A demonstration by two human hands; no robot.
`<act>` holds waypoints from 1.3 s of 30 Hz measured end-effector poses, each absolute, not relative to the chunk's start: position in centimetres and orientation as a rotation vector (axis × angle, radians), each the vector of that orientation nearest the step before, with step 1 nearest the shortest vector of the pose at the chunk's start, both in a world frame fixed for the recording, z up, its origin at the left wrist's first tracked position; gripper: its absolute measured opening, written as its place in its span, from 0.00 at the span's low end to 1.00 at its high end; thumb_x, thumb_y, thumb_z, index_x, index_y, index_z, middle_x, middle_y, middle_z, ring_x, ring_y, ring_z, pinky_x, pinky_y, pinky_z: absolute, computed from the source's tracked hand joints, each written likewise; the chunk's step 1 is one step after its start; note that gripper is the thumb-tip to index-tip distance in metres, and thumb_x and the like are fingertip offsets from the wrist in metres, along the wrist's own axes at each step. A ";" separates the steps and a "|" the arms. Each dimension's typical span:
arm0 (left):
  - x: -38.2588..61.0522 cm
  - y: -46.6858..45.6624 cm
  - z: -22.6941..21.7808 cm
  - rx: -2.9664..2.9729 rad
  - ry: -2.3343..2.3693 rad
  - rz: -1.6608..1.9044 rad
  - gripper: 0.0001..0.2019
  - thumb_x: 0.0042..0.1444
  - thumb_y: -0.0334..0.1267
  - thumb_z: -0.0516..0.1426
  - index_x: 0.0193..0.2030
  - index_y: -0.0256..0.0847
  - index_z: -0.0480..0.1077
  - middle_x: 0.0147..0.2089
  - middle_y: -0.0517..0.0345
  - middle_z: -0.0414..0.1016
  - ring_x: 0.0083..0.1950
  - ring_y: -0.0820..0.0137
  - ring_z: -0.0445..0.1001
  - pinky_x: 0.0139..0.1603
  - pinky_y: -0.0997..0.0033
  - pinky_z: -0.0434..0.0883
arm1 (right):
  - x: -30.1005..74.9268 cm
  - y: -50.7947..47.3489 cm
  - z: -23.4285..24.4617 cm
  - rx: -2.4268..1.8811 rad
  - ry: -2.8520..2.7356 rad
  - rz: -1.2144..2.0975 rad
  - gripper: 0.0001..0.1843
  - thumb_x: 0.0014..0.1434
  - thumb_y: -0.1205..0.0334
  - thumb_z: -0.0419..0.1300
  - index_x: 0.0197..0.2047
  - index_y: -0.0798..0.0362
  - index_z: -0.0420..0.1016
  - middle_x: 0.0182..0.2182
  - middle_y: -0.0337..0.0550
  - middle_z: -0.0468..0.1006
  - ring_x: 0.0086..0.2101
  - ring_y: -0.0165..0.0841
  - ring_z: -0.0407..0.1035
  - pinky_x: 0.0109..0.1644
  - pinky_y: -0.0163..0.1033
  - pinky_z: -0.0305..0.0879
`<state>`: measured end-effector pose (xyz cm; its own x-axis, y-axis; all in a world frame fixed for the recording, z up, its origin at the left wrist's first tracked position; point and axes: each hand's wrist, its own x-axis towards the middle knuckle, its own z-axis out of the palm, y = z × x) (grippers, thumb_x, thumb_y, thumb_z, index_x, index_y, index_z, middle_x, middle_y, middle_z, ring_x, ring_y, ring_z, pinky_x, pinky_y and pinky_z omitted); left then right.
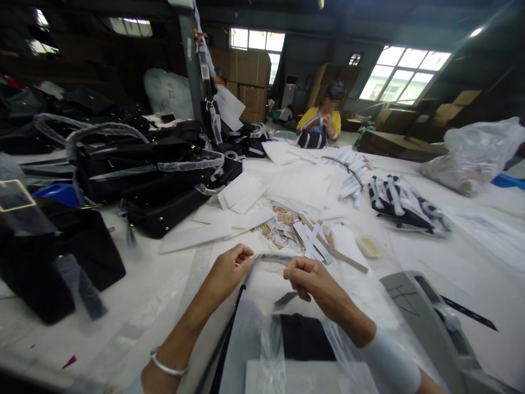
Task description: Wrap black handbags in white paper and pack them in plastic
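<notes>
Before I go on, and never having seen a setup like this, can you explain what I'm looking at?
There is no robot here: one picture, from a camera on a person's head, looking forward and down at their bare hands. The left hand has its fingertips at one end of a plastic-wrapped handle; the right hand is curled near the other end, by a dark tag. What each pinches is too small to tell. Below is a bag. On the white table lie black bags to the left, white sheets and loose tags ahead, and a grey device right.
</notes>
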<state>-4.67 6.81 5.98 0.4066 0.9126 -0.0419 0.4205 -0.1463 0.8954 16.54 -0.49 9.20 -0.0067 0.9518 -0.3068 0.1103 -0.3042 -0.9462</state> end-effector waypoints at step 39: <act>-6.0 7.8 0.5 1.576 1.210 0.637 0.06 0.44 0.40 0.56 0.26 0.40 0.68 0.28 0.61 0.70 0.32 0.69 0.67 0.35 0.71 0.62 | 13.0 5.1 3.1 -1.722 -1.789 1.211 0.06 0.42 0.75 0.60 0.22 0.54 0.71 0.20 0.32 0.71 0.24 0.25 0.61 0.29 0.32 0.52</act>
